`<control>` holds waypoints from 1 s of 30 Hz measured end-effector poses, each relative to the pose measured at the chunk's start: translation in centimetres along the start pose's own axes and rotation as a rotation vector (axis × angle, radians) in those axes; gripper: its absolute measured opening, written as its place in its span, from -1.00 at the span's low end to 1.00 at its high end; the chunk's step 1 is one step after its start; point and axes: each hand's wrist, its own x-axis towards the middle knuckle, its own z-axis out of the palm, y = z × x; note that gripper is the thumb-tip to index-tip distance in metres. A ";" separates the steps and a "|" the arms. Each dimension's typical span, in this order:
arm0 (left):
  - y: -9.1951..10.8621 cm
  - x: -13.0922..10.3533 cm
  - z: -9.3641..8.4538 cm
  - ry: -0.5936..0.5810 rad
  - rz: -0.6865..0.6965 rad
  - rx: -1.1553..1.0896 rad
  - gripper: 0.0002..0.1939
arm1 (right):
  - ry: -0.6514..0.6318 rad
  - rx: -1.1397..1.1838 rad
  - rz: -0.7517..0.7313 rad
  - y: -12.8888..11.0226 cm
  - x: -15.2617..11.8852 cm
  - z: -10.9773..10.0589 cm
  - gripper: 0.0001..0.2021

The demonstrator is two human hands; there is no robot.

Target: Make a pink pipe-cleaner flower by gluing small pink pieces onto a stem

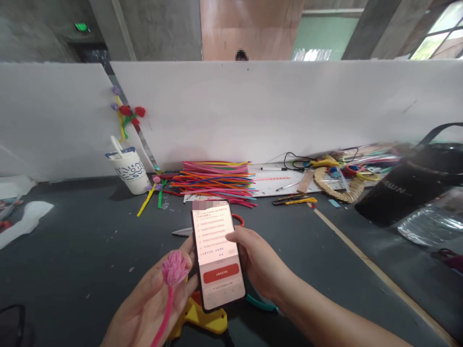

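Note:
A pink pipe-cleaner flower (175, 268) with a fuzzy stem rests in my left hand (144, 294), its head held by the thumb and fingers. The fingertips of that hand also meet the left edge of a lit smartphone (219, 289). My right hand (261, 262) grips the phone's right side, its thumb over the screen, which shows lines of text and a red button. Under the phone lies a yellow-handled tool (206, 319), partly hidden. Scissors (183, 232) with an orange handle stick out behind the phone, and a teal handle (262, 303) shows below my right wrist.
Beyond the phone lies a pile of coloured pipe cleaners (213, 180). A white cup (132, 171) and small pipe-cleaner flowers (155, 185) are to its left. A cutter (294, 199), a woven ring (340, 193) and a black bottle (401, 180) lie right. White panels (271, 111) stand behind.

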 end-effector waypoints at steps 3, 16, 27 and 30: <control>0.0 0.0 0.1 -0.026 0.006 -0.022 -0.66 | 0.001 0.004 0.002 0.0 0.0 0.0 -0.80; 0.1 0.2 0.8 -0.046 0.013 0.019 -0.68 | -0.004 0.004 0.012 0.0 -0.1 0.1 -0.81; 0.1 0.2 1.2 -0.059 0.014 0.006 -0.68 | -0.037 -0.015 -0.009 -0.1 -0.1 0.0 -0.86; 0.1 0.1 1.1 -0.047 0.019 0.014 -0.68 | -0.045 -0.021 -0.008 -0.1 -0.1 0.0 -0.82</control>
